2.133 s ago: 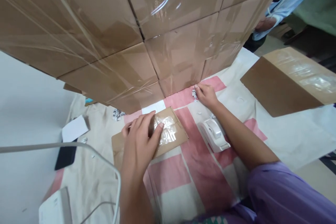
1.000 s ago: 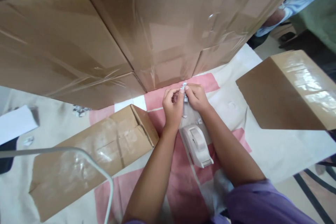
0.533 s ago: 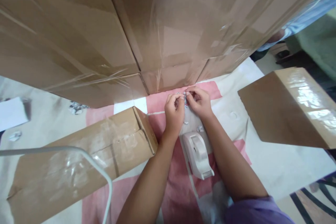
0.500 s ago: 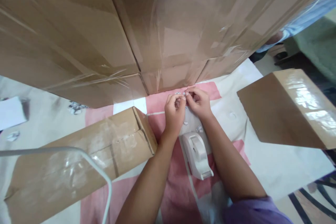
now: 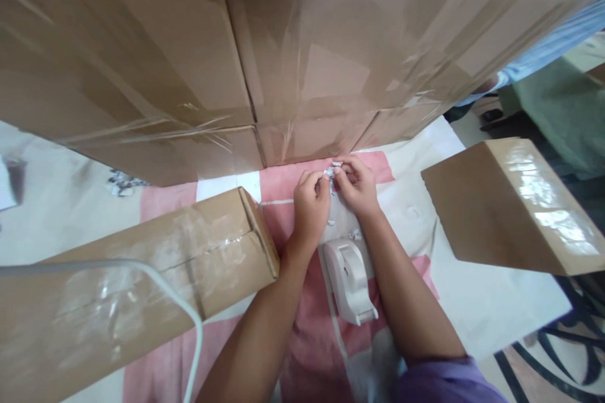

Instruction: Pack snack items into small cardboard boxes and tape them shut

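Note:
My left hand (image 5: pixel 312 203) and my right hand (image 5: pixel 358 186) are close together near the foot of the stacked boxes. Fingers of both are pinched around a small crumpled scrap of white paper with dark marks (image 5: pixel 329 173). More small scraps of paper (image 5: pixel 353 235) lie on the cloth just below the hands. Between my forearms a white tape dispenser (image 5: pixel 350 283) rests on the pink, white and grey cloth (image 5: pixel 316 340), its cutting end toward me.
Taped cardboard boxes (image 5: pixel 331 63) form a wall ahead. A long carton (image 5: pixel 155 277) lies at left, crossed by a pale curved bar (image 5: pixel 155 280). Another carton (image 5: pixel 486 201) stands at right. A paper heap (image 5: pixel 123 182) sits far left. A person's blue garment (image 5: pixel 553 44) shows at upper right.
The view has shifted slightly. The paper scrap between my fingertips now shows more clearly, and both hands keep nearly the same pinched pose.

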`<state>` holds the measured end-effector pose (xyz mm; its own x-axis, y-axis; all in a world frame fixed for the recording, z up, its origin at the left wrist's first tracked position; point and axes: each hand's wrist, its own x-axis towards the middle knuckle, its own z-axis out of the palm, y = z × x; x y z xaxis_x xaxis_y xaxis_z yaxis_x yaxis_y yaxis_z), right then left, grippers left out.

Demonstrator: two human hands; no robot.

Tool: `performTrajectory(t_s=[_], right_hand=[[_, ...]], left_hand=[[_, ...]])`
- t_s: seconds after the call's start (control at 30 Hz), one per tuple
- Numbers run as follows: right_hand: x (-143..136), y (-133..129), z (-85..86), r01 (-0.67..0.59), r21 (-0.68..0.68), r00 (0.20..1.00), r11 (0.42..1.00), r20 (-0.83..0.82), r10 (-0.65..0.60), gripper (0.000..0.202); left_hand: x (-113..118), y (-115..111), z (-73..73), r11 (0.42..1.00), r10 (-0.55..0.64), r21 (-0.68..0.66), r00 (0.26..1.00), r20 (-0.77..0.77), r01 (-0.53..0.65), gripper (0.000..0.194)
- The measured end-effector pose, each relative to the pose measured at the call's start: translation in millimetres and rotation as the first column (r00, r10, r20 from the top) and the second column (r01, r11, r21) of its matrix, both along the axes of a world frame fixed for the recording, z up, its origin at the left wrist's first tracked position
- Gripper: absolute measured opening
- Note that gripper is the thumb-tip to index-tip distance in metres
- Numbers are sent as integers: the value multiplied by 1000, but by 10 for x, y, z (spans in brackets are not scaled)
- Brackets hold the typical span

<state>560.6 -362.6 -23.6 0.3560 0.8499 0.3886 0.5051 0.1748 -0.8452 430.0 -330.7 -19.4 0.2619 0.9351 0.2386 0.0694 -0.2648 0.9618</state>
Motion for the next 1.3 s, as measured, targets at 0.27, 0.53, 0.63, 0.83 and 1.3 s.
performTrajectory(t_s=[0.27, 0.53, 0.63, 0.83, 1.3], right_hand=[[4, 8, -5, -18, -38, 1000, 999, -6, 18, 19], [5, 14, 17, 8, -37, 997, 999, 73, -5, 20], [-1, 14, 20, 20, -32, 994, 999, 110, -17, 20], [-14, 0, 15, 67, -25, 987, 997, 148, -63, 19], [-28, -14, -3, 50, -36, 993, 998, 110, -45, 22]], left_hand=[[-3, 8, -1, 999, -14, -38, 1000, 15, 15, 23], [12, 6, 15, 1000, -13, -13, 999, -42, 12, 30], [34, -5, 22, 1000, 4, -12, 998, -57, -5, 29], [61, -23, 26, 1000, 6, -14, 997, -78, -7, 28], [69, -107, 12, 993, 106, 60, 977, -187, -97, 25]])
